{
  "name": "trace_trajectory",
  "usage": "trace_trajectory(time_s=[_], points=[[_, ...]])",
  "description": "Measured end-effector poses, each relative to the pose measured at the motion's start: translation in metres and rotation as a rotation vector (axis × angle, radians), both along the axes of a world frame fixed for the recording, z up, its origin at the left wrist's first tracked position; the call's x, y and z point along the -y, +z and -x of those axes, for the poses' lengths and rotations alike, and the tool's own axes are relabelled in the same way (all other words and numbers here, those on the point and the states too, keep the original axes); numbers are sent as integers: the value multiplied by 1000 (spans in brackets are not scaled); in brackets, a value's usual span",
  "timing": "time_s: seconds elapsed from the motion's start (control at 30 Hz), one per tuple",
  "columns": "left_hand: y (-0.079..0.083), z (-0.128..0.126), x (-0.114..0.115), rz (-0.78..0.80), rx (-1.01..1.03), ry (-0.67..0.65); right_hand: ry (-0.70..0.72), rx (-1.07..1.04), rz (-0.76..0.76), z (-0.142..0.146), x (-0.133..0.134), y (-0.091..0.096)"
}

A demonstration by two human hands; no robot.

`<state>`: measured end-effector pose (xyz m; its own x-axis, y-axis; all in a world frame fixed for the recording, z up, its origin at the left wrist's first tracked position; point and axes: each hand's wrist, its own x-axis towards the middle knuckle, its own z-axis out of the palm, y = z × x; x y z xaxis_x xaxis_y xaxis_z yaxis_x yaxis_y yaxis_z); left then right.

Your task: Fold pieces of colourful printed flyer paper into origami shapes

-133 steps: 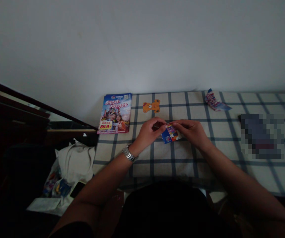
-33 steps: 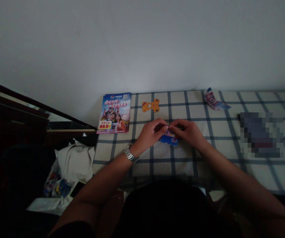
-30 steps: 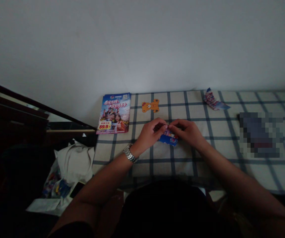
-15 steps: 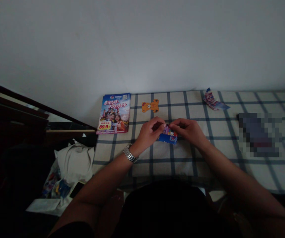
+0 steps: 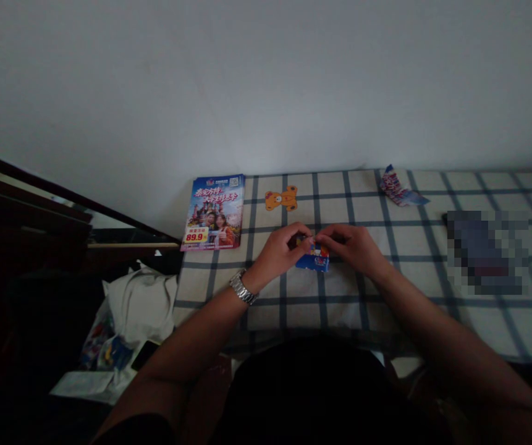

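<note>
A small blue printed paper (image 5: 312, 262), which looks folded, is pinched at its upper edge over the checked cloth. My left hand (image 5: 288, 247) closes thumb and forefinger on its upper left part; a metal watch (image 5: 243, 288) is on that wrist. From the other side my right hand (image 5: 351, 247) pinches the paper near its upper right corner. The fingertips of both hands almost meet and cover part of the print. Beyond my left hand lies an orange bear cutout (image 5: 281, 198).
A stack of flyers (image 5: 212, 213) sits at the left end of the checked tablecloth (image 5: 266, 309). A creased colourful paper (image 5: 400, 188) lies near the wall. On the right is a blurred-out dark object (image 5: 483, 250). Beside the table at lower left are a white bag (image 5: 140, 296) and a phone (image 5: 145, 355).
The upper part of the paper shows less of its print now. My left fingers have shifted slightly right and down along its upper edge, closer to my right fingertips.
</note>
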<state>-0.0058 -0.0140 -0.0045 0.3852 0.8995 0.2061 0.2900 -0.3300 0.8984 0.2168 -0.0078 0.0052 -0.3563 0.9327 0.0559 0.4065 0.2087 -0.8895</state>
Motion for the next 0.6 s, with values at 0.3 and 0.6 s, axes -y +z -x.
trace_trajectory(time_s=[0.3,0.6], points=[[-4,5,-3,-18,39,107,-62,-131,80,-2,-2,0],[2,3,-1,-31,45,81,-58,-23,-2,-4,-2,0]])
